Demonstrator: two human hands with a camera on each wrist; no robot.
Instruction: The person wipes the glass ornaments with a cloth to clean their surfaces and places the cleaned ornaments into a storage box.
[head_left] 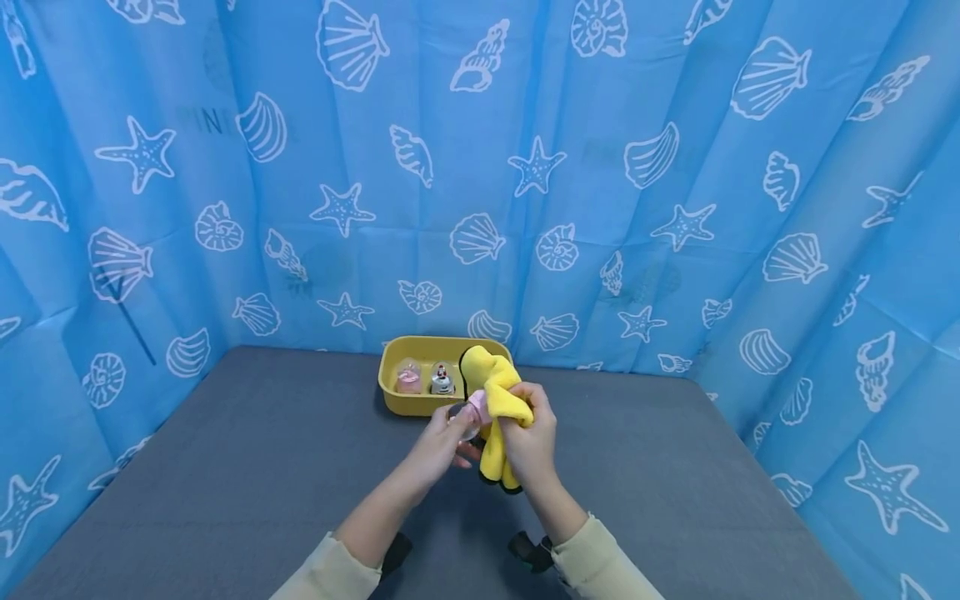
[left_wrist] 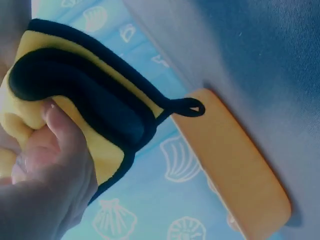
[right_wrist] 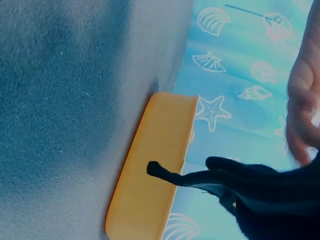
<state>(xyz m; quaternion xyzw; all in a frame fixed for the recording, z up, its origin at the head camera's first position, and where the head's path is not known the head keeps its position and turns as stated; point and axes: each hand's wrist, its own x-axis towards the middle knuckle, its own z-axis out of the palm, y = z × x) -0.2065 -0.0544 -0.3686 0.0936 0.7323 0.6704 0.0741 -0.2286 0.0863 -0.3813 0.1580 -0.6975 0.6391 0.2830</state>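
My left hand (head_left: 435,448) holds a small snow globe with a pink base (head_left: 478,405) and a clear dome pointing toward me. In my right hand (head_left: 536,432) is a yellow cloth with dark trim (head_left: 493,367), bunched against the pink base. Folds of the cloth hang below the fingers, and part of the globe is hidden behind cloth and fingers. The left wrist view shows the cloth's dark edging and its hanging loop (left_wrist: 187,107). Both hands are raised just in front of a yellow tray (head_left: 420,406).
Inside the tray stand a pink snow globe (head_left: 408,377) and one with a silvery base (head_left: 442,380). The tray sits near the back of a grey table (head_left: 285,467). Behind and beside the table hangs a blue curtain (head_left: 420,83) with white seashells and starfish.
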